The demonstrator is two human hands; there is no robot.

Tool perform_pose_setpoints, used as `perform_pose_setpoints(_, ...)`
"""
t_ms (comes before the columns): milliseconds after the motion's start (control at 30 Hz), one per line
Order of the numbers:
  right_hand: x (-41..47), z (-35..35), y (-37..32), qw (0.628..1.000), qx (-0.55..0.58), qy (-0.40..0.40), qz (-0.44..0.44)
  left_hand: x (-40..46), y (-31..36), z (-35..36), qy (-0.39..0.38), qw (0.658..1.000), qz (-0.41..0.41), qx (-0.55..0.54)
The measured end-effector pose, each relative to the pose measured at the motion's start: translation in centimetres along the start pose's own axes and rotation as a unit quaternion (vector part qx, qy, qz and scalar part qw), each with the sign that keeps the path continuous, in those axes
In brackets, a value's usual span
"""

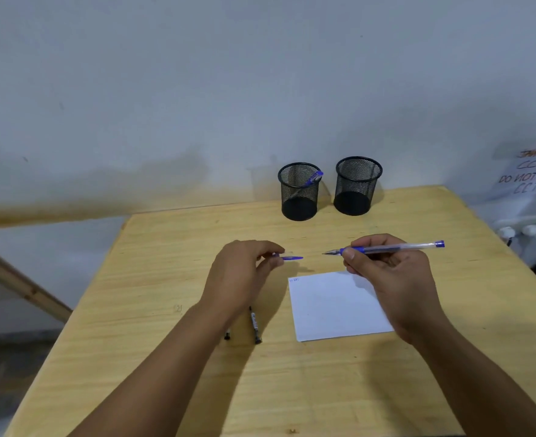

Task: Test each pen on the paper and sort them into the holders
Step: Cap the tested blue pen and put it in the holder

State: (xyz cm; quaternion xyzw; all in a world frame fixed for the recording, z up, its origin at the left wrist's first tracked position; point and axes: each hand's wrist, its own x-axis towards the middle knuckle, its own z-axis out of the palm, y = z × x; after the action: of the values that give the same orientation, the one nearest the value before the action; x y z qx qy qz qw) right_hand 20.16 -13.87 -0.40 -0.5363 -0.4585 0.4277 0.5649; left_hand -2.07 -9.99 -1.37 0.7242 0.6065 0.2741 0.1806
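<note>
Pale wall [197,74] at back w/ a yellowish stain along its base; wooden table [172,279] in front, seen from above. Two black mesh holders stand side by side near the far edge, apart from each other: left holder [298,192] has one blue pen [313,178] leaning inside, cap end up over the rim; right holder [357,186] shows no pen. White paper [332,305] lies flat approx. mid-table, small blue scribble [294,280] in its top-left corner. Right hand [392,279] hovers over the paper's far right corner, thumb & fingers curled round an uncapped blue gel pen [395,247], held roughly level, tip pointing left. Left hand [241,275] is just left of the paper, fingertips pinching the blue cap [289,257], its open end facing the pen tip, a gap between them. Two dark pens lie on the table near the left wrist: one [255,324] in full view, the other [227,335] mostly hidden under the forearm. Power strip w/ white plugs [525,230] & a handwritten sign [531,171] at far right, text partly cut off.
</note>
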Motion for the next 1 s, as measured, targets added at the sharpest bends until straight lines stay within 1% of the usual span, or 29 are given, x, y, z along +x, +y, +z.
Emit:
perform_pose_setpoints(133,-0.2,0.5,-0.5,0.999,0.029,-0.029,-0.006,-1.6,0.9,0.2,0.025,0.998,0.004,-0.064)
perform_pose_setpoints(367,-0.7,1.1,0.0,0.999,-0.010,-0.043,-0.015,-2.6,1.3,0.8,0.047,0.995,0.028,-0.080)
perform_pose_setpoints(500,-1.0,1.4,0.2,0.999,0.000,-0.051,-0.010,-3.0,1.7,1.1,0.047,0.994,0.039,-0.091)
perform_pose_setpoints(700,-2.1,1.8,1.0,1.000,-0.009,-0.005,-0.001,-3.8,2.3,1.9,0.072,0.989,0.094,-0.092)
perform_pose_setpoints(800,-2.5,2.0,1.6,0.999,-0.033,-0.006,-0.003,-4.0,2.1,2.6,0.079,0.987,0.121,-0.068)
perform_pose_setpoints(933,-2.6,2.1,2.3,0.999,-0.031,-0.010,0.005,-4.2,2.1,3.3,0.090,0.986,0.116,-0.074)
perform_pose_setpoints(1000,-2.4,1.7,2.5,1.000,-0.016,-0.008,0.025,-4.4,2.8,3.8,0.078,0.987,0.085,-0.112)
